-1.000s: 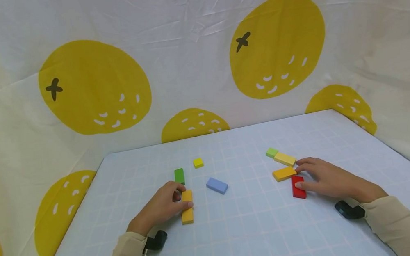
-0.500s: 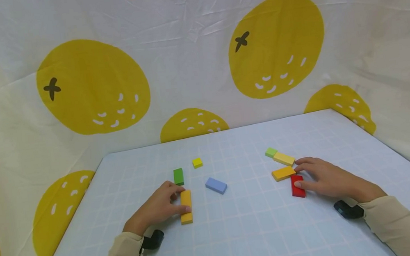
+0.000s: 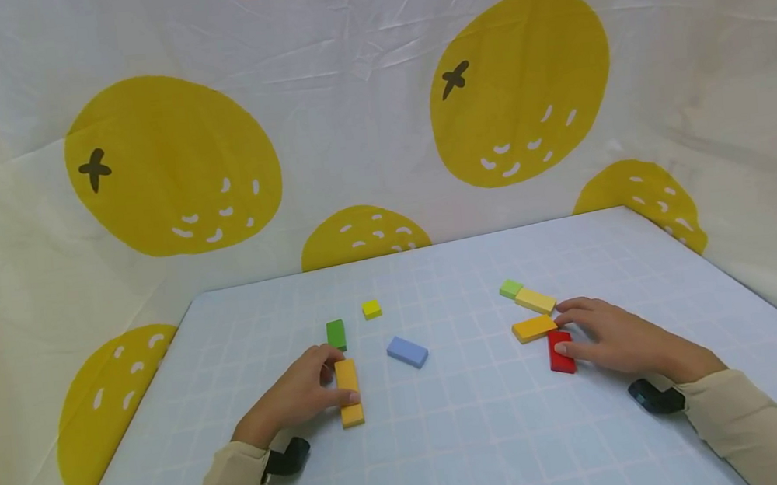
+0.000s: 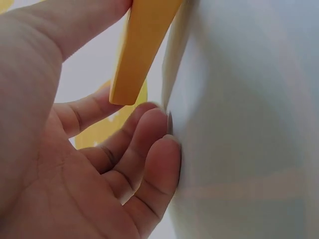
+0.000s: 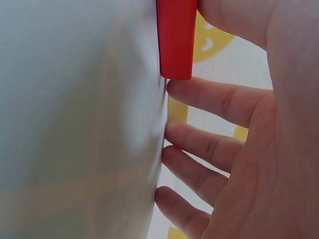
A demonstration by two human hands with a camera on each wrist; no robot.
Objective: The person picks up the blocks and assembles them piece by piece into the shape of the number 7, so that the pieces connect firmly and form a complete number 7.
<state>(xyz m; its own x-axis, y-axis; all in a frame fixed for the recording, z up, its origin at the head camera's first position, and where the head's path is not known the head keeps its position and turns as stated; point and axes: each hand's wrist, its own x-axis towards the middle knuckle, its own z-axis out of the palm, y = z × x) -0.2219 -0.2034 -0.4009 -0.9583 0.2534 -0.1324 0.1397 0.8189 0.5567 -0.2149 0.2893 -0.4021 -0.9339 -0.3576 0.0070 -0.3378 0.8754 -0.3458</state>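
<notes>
My left hand [image 3: 299, 394] pinches a yellow-orange block [image 3: 347, 375] between thumb and fingers. In the left wrist view that block [image 4: 142, 50] slants, with a gap between it and the tabletop. A second yellow-orange block [image 3: 352, 416] lies at its near end, partly covered by the thumb and the held block. My right hand [image 3: 615, 338] has its thumb on a red block [image 3: 561, 352] lying on the table. Its index fingertip is right at the far end of the red block [image 5: 177, 45], beside an orange block [image 3: 533, 328]; the other fingers extend loosely.
A green block [image 3: 336, 335] lies just beyond the left hand, with a small yellow block [image 3: 371, 309] farther back. Between the hands lies a blue block [image 3: 408, 351]. A light green block [image 3: 510, 288] and a pale yellow block [image 3: 535, 301] touch beyond the right hand.
The left thumb has moved slightly toward the person, and the pinched block now covers more of the block at its near end. The right hand stays on the red block.
</notes>
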